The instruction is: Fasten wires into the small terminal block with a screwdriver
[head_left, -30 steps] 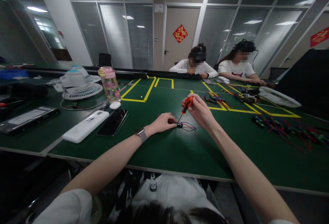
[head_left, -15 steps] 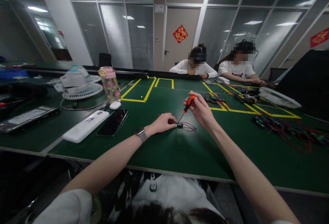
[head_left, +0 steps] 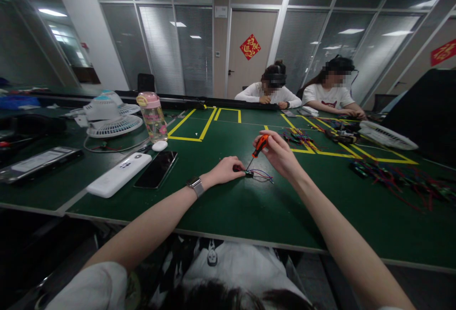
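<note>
With fingers closed, my left hand [head_left: 227, 170] grips a small circuit board [head_left: 249, 173] against the green table [head_left: 213, 215]. Thin red and blue wires [head_left: 263, 175] trail from the board's right side. An orange-and-black screwdriver [head_left: 260, 145] is pinched by its handle in my right hand [head_left: 278, 151]. Its shaft slants down to the left, and the tip meets the board near my left fingertips. Exactly what the tip touches is too small to make out.
Left of my hands lie a black phone [head_left: 156, 170], a white power bank [head_left: 119, 175] and a drink bottle [head_left: 153, 116]. White fans [head_left: 114, 117] stand beyond. Several wired boards [head_left: 399, 179] lie at right. Two people [head_left: 269, 92] sit across the table.
My right hand and the screwdriver handle have shifted slightly down, and the grip on the handle has turned a little. My left hand and the board stay in place.
</note>
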Tool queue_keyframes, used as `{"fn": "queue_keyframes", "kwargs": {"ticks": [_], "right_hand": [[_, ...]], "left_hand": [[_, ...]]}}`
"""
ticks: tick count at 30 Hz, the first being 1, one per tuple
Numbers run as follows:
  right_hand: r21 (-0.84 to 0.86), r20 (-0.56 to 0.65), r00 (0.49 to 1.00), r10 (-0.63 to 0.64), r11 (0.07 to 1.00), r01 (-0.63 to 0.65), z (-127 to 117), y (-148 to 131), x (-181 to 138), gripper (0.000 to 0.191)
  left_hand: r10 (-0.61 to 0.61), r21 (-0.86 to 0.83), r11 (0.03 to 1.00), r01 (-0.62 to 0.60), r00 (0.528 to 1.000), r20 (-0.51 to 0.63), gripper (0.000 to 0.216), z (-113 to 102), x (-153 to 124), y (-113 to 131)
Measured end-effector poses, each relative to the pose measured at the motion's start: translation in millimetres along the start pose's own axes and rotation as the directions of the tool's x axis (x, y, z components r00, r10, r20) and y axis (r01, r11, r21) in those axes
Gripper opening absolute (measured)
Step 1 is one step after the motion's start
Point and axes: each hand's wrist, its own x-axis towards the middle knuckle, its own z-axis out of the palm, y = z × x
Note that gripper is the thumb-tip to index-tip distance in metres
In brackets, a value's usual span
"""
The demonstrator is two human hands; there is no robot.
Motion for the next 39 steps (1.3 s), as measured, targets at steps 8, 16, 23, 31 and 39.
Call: {"fn": "queue_keyframes", "kwargs": {"ticks": [8, 16, 23, 31, 39], "right_hand": [[0.004, -0.085, 0.996, -0.026, 1.0, 0.027, -3.6, 3.5, 1.9, 0.017], [0.009, -0.03, 0.999, 0.021, 1.0, -0.02, -4.7, -0.5, 0.5, 0.024], [-0.033, -0.071, 0.997, -0.019, 0.999, 0.016, -0.8, 1.7, 0.4, 0.019], [-0.061, -0.1, 0.995, -0.021, 0.998, 0.015, -4.0, 1.9, 1.1, 0.023], [0.013, -0.129, 0.992, -0.003, 1.0, 0.004, -1.2, 1.9, 1.5, 0.023]], "left_hand": [[0.007, 0.007, 1.0, -0.007, 1.0, -0.007, 0.014, 1.1, 0.7, -0.2], [0.019, -0.008, 1.0, -0.019, 1.0, -0.004, 0.016, 1.3, 0.5, -2.3], [0.015, -0.007, 1.0, -0.015, 1.0, -0.004, 0.016, 0.8, 0.8, -0.5], [0.014, -0.011, 1.0, -0.014, 1.0, 0.003, 0.015, 0.3, 0.5, -0.3], [0.005, 0.006, 1.0, -0.005, 1.0, 0.002, 0.015, 1.0, 0.7, -0.3]]}}
